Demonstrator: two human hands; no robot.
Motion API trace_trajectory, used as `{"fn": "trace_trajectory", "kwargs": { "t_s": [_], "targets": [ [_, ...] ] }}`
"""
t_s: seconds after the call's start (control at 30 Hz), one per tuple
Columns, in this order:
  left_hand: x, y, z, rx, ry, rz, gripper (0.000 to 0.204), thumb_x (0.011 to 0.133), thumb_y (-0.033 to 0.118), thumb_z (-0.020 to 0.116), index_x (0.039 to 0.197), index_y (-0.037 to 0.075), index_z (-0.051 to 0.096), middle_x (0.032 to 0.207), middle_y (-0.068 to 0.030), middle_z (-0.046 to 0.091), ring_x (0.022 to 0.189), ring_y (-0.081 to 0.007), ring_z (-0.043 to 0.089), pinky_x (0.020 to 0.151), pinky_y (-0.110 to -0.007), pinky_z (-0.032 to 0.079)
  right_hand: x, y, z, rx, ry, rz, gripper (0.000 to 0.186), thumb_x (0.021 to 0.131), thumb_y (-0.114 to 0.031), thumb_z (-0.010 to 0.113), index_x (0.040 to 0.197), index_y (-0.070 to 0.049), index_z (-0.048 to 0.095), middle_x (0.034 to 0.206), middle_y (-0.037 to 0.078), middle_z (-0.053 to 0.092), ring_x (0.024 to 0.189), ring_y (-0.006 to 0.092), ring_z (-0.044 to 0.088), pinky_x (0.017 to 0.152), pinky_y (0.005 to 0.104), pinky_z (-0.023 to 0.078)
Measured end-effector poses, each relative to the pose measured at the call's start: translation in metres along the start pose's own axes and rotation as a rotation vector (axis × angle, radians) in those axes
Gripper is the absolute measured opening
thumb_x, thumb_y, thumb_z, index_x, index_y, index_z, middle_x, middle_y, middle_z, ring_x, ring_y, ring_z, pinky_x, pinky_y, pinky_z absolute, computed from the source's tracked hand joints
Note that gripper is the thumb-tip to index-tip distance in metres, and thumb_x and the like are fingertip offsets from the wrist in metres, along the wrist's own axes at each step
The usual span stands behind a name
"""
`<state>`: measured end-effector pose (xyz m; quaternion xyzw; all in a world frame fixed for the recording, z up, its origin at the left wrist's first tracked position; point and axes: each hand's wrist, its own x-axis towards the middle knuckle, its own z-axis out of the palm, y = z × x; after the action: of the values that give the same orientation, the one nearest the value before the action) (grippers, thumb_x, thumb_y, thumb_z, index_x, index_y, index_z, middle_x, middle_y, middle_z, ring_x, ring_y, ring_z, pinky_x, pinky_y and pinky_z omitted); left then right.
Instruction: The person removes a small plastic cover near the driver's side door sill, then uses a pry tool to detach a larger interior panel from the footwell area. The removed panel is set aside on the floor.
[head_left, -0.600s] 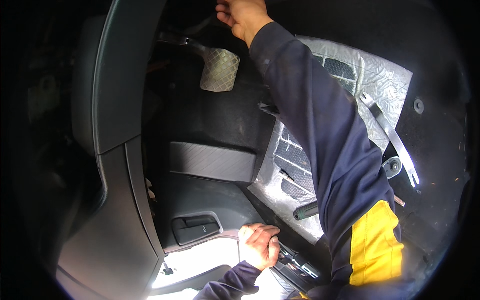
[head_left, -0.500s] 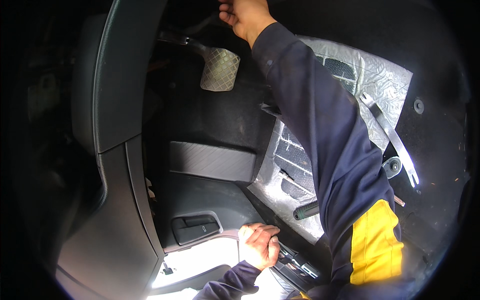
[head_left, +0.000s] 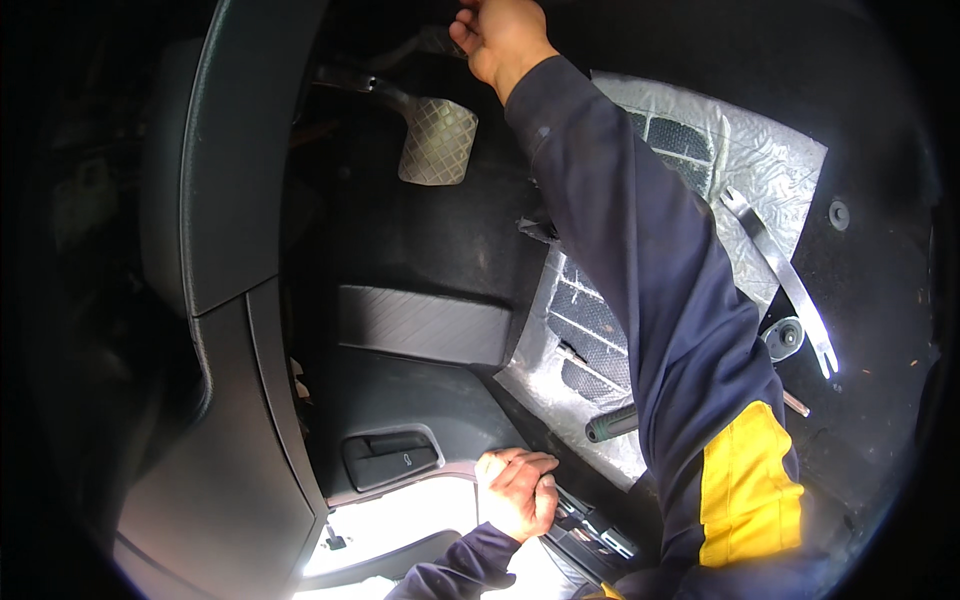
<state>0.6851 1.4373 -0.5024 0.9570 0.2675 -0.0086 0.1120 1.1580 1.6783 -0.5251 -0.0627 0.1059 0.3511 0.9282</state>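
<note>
The car footwell (head_left: 430, 235) shows one forked bar (head_left: 781, 265) and two hands (head_left: 509, 45) (head_left: 518, 492).

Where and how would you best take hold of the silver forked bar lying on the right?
Grip the bar around its middle, probably from the right: that stretch is plain and narrow, while the lower end is forked, and the dark sleeve and ratchet crowd it on the left.

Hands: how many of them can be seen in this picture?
2. The right hand is at the top edge, partly cut off, above and right of the pedal; the left hand is low in the middle, right of the recessed black handle.
</note>
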Motion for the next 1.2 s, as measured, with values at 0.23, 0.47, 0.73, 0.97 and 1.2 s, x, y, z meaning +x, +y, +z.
{"fn": "trace_trajectory", "kwargs": {
  "t_s": [0.23, 0.47, 0.73, 0.97, 1.2],
  "targets": [
    [0.000, 0.001, 0.001, -0.004, 0.019, -0.003, 0.020, 0.083, 0.012, 0.069, 0.099, 0.007, 0.078, 0.099, -0.0058, 0.080, 0.097, -0.0284, 0.069, 0.095, -0.043, 0.047, 0.011, 0.002, 0.032, 0.269, 0.180, 0.064, 0.008, 0.101, -0.013, 0.075, 0.095, -0.009, 0.072, 0.081, 0.002, 0.062, 0.067, 0.0142, 0.055, 0.060, 0.0301, 0.051],
    [0.000, 0.001, -0.001, 0.014, -0.010, -0.003, 0.020, 0.082, 0.012, 0.069, 0.099, 0.007, 0.078, 0.100, -0.0048, 0.080, 0.097, -0.0281, 0.069, 0.095, -0.044, 0.047, -0.003, 0.013, 0.020, 0.059, -0.060, 0.101, 0.013, 0.101, -0.013, 0.069, 0.092, -0.004, 0.068, 0.075, 0.003, 0.060, 0.061, 0.0154, 0.054, 0.054, 0.0327, 0.049],
    [0.001, 0.001, 0.000, 0.003, -0.013, 0.000, 0.019, 0.083, 0.012, 0.069, 0.099, 0.008, 0.078, 0.100, -0.0041, 0.080, 0.097, -0.0276, 0.069, 0.096, -0.044, 0.047, -0.016, 0.018, 0.011, -0.253, 0.008, 0.015, 0.012, 0.102, -0.009, 0.058, 0.103, 0.001, 0.063, 0.095, 0.011, 0.064, 0.073, 0.0203, 0.060, 0.065, 0.0343, 0.058],
    [0.000, 0.001, 0.000, 0.013, -0.002, 0.004, 0.018, 0.083, 0.012, 0.069, 0.098, 0.008, 0.078, 0.100, -0.0039, 0.080, 0.098, -0.0273, 0.069, 0.095, -0.044, 0.047, -0.031, 0.008, 0.002, -0.438, -0.240, -0.112, 0.020, 0.109, -0.012, 0.054, 0.117, 0.002, 0.065, 0.108, 0.015, 0.066, 0.085, 0.0212, 0.069, 0.063, 0.0353, 0.058],
    [0.000, -0.001, 0.001, 0.011, 0.007, 0.009, 0.018, 0.082, 0.012, 0.070, 0.098, 0.008, 0.078, 0.099, -0.0037, 0.079, 0.097, -0.0271, 0.068, 0.095, -0.044, 0.047, -0.012, 0.001, 0.006, -0.259, -0.129, 0.079, 0.024, 0.111, -0.015, 0.057, 0.125, 0.003, 0.064, 0.110, 0.016, 0.068, 0.084, 0.0220, 0.070, 0.060, 0.0345, 0.058]
  ]
}}
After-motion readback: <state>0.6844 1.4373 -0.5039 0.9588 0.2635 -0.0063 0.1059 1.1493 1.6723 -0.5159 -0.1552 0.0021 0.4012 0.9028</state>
